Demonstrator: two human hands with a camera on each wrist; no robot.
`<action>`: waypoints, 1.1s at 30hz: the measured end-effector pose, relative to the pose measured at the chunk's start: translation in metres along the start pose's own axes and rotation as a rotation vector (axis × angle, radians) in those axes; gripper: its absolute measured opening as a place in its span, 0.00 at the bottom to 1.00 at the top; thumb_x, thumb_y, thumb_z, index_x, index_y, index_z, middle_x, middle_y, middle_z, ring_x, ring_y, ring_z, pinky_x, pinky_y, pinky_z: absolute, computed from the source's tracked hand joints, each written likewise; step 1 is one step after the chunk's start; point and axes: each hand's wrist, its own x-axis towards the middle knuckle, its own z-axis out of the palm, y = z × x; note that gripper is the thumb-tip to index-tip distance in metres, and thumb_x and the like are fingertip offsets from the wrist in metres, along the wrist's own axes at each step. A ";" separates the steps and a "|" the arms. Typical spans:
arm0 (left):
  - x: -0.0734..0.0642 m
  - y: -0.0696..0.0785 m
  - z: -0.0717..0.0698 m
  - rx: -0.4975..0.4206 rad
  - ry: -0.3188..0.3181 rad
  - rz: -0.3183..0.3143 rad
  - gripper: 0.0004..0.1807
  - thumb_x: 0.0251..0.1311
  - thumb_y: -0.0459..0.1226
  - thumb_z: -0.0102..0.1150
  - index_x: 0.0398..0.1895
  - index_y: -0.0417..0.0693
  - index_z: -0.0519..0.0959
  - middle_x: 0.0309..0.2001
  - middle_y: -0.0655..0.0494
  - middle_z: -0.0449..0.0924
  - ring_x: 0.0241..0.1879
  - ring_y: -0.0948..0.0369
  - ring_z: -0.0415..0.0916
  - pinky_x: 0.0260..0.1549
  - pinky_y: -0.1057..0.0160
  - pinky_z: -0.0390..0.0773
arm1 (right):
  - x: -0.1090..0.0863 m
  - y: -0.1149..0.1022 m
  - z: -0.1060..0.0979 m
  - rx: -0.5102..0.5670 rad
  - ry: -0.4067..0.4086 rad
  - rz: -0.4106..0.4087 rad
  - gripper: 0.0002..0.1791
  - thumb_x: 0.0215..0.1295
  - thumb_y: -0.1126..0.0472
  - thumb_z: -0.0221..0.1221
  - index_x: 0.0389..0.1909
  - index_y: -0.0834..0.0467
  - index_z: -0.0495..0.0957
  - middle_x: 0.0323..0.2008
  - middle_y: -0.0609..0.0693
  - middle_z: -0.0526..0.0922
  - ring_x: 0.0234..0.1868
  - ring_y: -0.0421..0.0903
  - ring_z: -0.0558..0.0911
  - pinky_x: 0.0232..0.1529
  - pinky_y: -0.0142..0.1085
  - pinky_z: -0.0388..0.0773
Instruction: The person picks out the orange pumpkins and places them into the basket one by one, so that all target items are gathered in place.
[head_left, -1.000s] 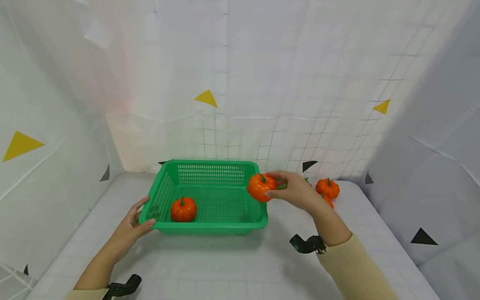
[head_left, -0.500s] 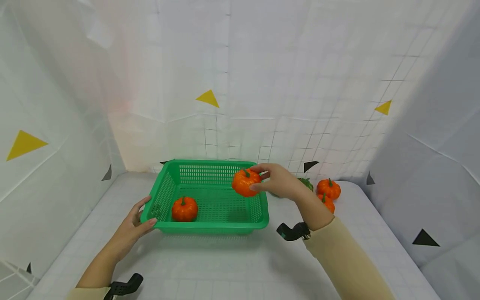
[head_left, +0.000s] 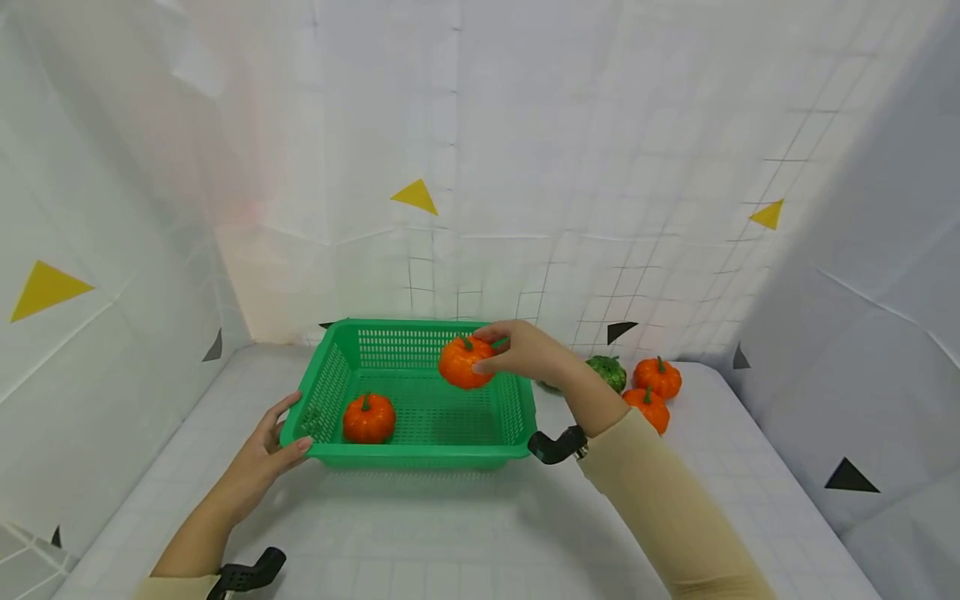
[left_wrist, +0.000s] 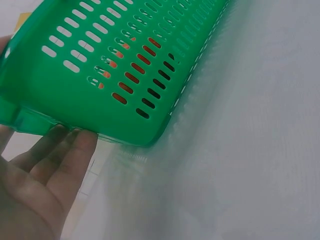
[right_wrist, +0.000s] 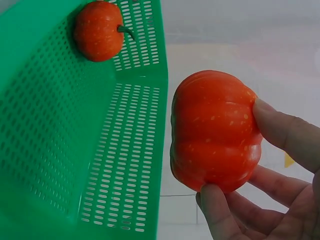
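Observation:
My left hand (head_left: 257,460) grips the left front corner of a green plastic basket (head_left: 412,451); in the left wrist view its fingers (left_wrist: 70,160) reach under the rim. One small orange pumpkin (head_left: 369,421) with a green stem sits inside the basket, toward the left. Over the basket's right half, my right hand (head_left: 528,350) holds another orange pumpkin (head_left: 460,365) by its right side. The right wrist view shows thumb and fingers around this ribbed pumpkin (right_wrist: 215,130), with the basket wall beside it.
Right of the basket, two more orange pumpkins (head_left: 657,378) lie beside a dark green mottled vegetable (head_left: 609,372), partly hidden by my right arm. White sheeting (head_left: 600,125) with yellow and black triangles walls in the white table (head_left: 420,533).
My right hand has carried the orange pumpkin leftward from the basket's right edge to above its interior. The green vegetable now shows more. Left hand and basket have stayed put.

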 end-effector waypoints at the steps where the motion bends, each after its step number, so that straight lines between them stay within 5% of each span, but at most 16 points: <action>1: 0.000 0.000 0.000 0.000 -0.001 0.001 0.45 0.72 0.38 0.58 0.82 0.58 0.40 0.74 0.30 0.50 0.60 0.56 0.71 0.51 0.69 0.77 | 0.003 -0.001 0.001 0.005 -0.001 0.002 0.32 0.61 0.51 0.70 0.66 0.51 0.75 0.63 0.51 0.76 0.57 0.53 0.78 0.52 0.44 0.80; 5: 0.000 0.000 0.000 -0.006 0.000 0.000 0.45 0.71 0.38 0.58 0.82 0.59 0.40 0.74 0.30 0.50 0.61 0.52 0.70 0.51 0.69 0.77 | 0.015 -0.003 0.004 -0.010 -0.008 0.003 0.31 0.61 0.51 0.70 0.65 0.53 0.76 0.62 0.52 0.76 0.59 0.53 0.76 0.55 0.45 0.79; 11: -0.001 -0.001 -0.001 0.000 0.001 -0.004 0.45 0.72 0.38 0.58 0.81 0.59 0.41 0.74 0.31 0.51 0.57 0.62 0.72 0.50 0.70 0.77 | 0.036 -0.002 0.012 -0.068 -0.032 0.007 0.32 0.61 0.51 0.70 0.65 0.56 0.76 0.63 0.55 0.76 0.62 0.54 0.74 0.58 0.47 0.76; 18: 0.000 -0.001 -0.001 0.005 0.000 -0.001 0.45 0.72 0.38 0.57 0.81 0.59 0.41 0.74 0.30 0.51 0.59 0.56 0.72 0.50 0.68 0.78 | 0.054 -0.003 0.019 -0.114 -0.050 0.021 0.31 0.61 0.52 0.70 0.65 0.56 0.75 0.62 0.55 0.76 0.62 0.53 0.74 0.57 0.46 0.77; 23: -0.001 -0.001 -0.001 -0.008 -0.003 -0.001 0.45 0.72 0.38 0.57 0.81 0.59 0.41 0.74 0.31 0.51 0.56 0.64 0.72 0.51 0.69 0.77 | 0.065 -0.003 0.024 -0.112 -0.073 0.022 0.30 0.62 0.54 0.70 0.64 0.57 0.76 0.62 0.56 0.76 0.61 0.53 0.74 0.56 0.45 0.78; 33: 0.000 -0.001 -0.001 -0.017 -0.009 -0.003 0.45 0.71 0.38 0.57 0.81 0.59 0.40 0.74 0.31 0.51 0.56 0.66 0.72 0.50 0.70 0.77 | 0.087 0.014 0.044 -0.135 -0.108 0.022 0.31 0.62 0.57 0.70 0.65 0.59 0.75 0.63 0.58 0.75 0.64 0.56 0.73 0.58 0.45 0.77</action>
